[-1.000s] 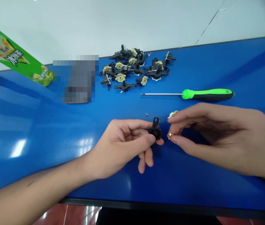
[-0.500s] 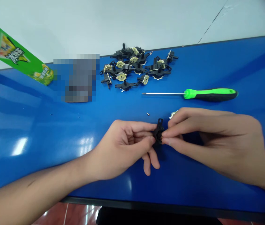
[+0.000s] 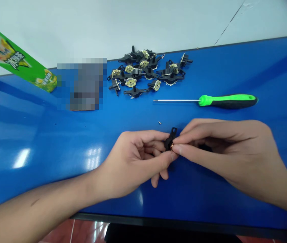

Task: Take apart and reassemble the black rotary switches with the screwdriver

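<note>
My left hand (image 3: 138, 158) is closed on a small black plastic housing (image 3: 169, 141), with a slotted tab pointing up and away. From the right, my right hand (image 3: 229, 148) pinches a tiny copper-coloured part (image 3: 172, 146) between thumb and forefinger, against the housing. The fingertips cover most of that part, so its exact kind does not show. Just beyond the hands a small screw (image 3: 159, 123) lies on the blue table (image 3: 64, 148). Farther back rests a screwdriver (image 3: 226, 101) with a green and black handle, its shaft pointing left.
At the back is a pile of black plastic assemblies (image 3: 135, 91) with pale round plates. Left of it lies a pixelated dark rectangular object (image 3: 86, 84). A green box (image 3: 19, 60) stands at the far left. Behind the table rises a pale wall (image 3: 158, 23).
My right hand has shifted slightly left, bringing the copper-coloured part against the housing and into clearer view. A pale round plate beside its fingers is now hidden. My left thumb has moved right.
</note>
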### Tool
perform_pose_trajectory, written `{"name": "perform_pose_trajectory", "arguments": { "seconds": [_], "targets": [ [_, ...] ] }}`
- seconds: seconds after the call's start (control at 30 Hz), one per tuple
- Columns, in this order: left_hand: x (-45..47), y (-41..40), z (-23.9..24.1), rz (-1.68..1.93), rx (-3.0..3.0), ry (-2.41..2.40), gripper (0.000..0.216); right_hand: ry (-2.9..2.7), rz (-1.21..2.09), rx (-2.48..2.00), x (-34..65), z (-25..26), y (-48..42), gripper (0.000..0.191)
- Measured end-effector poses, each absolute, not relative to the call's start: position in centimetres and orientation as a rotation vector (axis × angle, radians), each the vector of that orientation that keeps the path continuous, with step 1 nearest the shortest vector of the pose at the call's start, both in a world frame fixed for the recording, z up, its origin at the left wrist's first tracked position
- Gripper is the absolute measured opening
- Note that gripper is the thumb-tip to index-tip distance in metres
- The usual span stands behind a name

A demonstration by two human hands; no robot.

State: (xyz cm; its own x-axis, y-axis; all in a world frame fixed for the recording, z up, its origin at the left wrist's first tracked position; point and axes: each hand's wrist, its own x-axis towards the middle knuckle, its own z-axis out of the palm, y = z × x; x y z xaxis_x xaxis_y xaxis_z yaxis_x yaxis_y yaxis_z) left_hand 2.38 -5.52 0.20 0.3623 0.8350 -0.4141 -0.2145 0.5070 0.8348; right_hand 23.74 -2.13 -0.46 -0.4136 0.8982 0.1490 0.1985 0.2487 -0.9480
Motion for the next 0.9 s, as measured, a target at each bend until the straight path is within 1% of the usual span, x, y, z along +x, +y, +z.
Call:
{"name": "perform_pose_trajectory", "arguments": {
  "seconds": [0.17, 0.3, 0.37, 0.5, 0.6, 0.73, 0.77, 0.8, 0.9],
  "targets": [
    [2.3, -5.5, 0.2, 0.763, 0.766, 0.987, 0.042, -1.861, 1.065, -0.994, 23.8, -0.6, -2.6, 0.013],
    [2.4, -5.7, 0.1, 0.757, 0.777, 0.98, 0.037, -1.875, 1.037, -1.008, 23.8, -0.6, -2.7, 0.014],
    [2.4, -5.7, 0.1, 0.759, 0.799, 0.973, 0.033, -1.816, 1.105, -1.027, 23.7, -0.5, -2.5, 0.01],
    [2.2, -5.7, -0.1, 0.749, 0.844, 0.95, 0.024, -1.733, 1.311, -1.027, 23.5, -0.4, -1.6, 0.016],
    [2.2, -5.6, 0.0, 0.728, 0.833, 0.97, 0.028, -1.679, 1.469, -1.043, 23.4, -0.2, -1.2, 0.018],
    [2.2, -5.6, 0.1, 0.723, 0.829, 0.992, 0.035, -1.514, 1.626, -1.15, 23.3, 0.4, -1.1, 0.039],
    [2.2, -5.6, 0.2, 0.722, 0.835, 0.989, 0.034, -1.511, 1.647, -1.158, 23.3, 0.5, -1.1, 0.041],
    [2.2, -5.6, 0.2, 0.716, 0.843, 0.985, 0.031, -1.528, 1.661, -1.154, 23.3, 0.5, -1.1, 0.039],
    [2.1, -5.6, 0.1, 0.701, 0.878, 0.976, 0.021, -1.592, 1.689, -1.151, 23.5, 0.5, -1.0, 0.027]
  ]
}}
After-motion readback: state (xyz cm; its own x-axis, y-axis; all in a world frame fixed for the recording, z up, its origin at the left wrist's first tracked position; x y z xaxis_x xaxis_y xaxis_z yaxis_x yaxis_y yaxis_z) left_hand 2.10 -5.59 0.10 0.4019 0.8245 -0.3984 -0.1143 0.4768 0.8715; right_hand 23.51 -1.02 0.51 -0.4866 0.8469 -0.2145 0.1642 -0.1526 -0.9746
